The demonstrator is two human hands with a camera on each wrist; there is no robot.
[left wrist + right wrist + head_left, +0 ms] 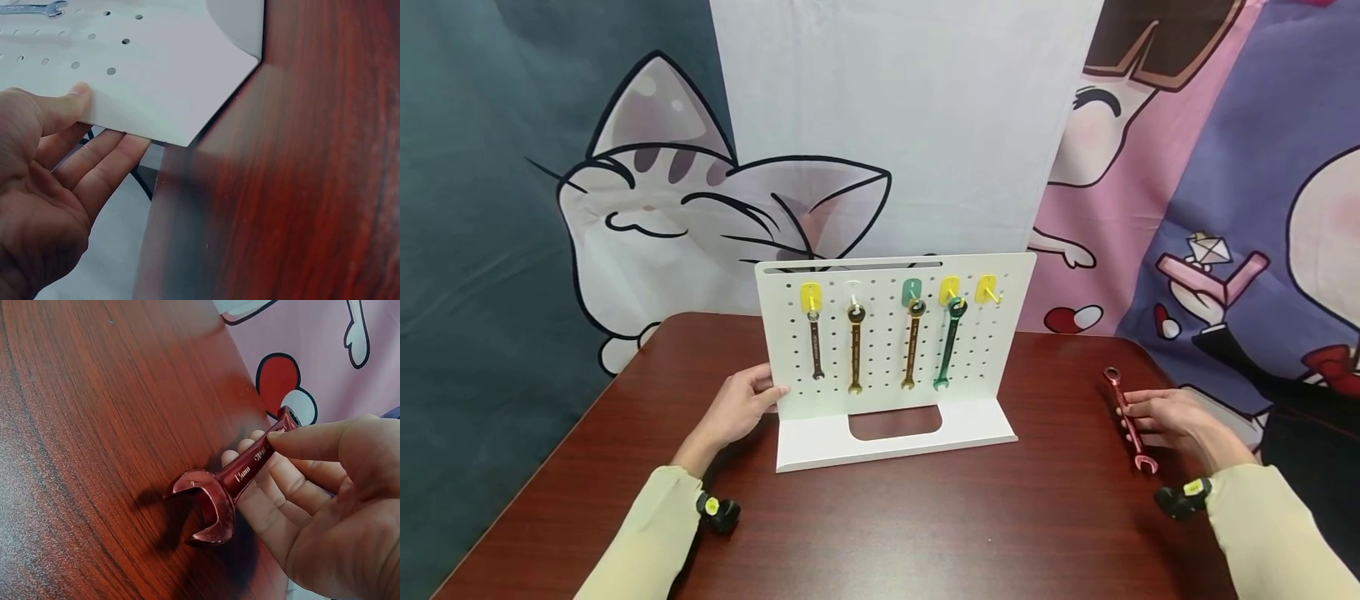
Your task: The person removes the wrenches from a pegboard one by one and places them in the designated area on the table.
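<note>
One red wrench (242,472), pinched between thumb and fingers of the right hand (1176,422), over the right side of the brown table (880,525). One white pegboard (886,350), left edge gripped by the left hand (740,406), thumb in front; five hooks (986,289), four wrenches (856,354) hanging from the leftmost four.

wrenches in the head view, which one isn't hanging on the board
The red wrench, held in the right hand. The other four wrenches all hang from hooks on the white board.
</note>
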